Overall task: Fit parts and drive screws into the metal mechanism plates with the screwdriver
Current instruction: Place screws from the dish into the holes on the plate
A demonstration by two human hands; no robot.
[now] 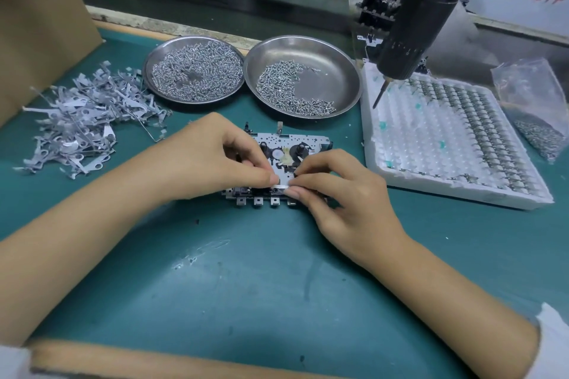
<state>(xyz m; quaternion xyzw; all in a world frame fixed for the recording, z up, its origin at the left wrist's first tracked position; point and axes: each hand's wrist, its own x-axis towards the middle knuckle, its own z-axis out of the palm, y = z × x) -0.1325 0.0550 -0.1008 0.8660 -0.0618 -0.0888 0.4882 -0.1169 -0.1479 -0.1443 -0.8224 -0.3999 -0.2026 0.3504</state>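
Note:
A metal mechanism plate (295,144) with black and white gears lies flat on the green mat at the centre. My left hand (212,157) and my right hand (345,191) meet over its near edge, and together their fingertips pinch a small flat metal part (280,186) against the plate. A black electric screwdriver (412,24) hangs untouched at the upper right, with its bit pointing down over the white tray.
Two steel dishes hold small parts: the left dish (154,55) and the right dish (345,71) with screws. A heap of metal levers (83,120) lies left. A white foam tray (385,175) of parts sits right, beside a plastic bag (529,101). A cardboard box (40,21) stands far left.

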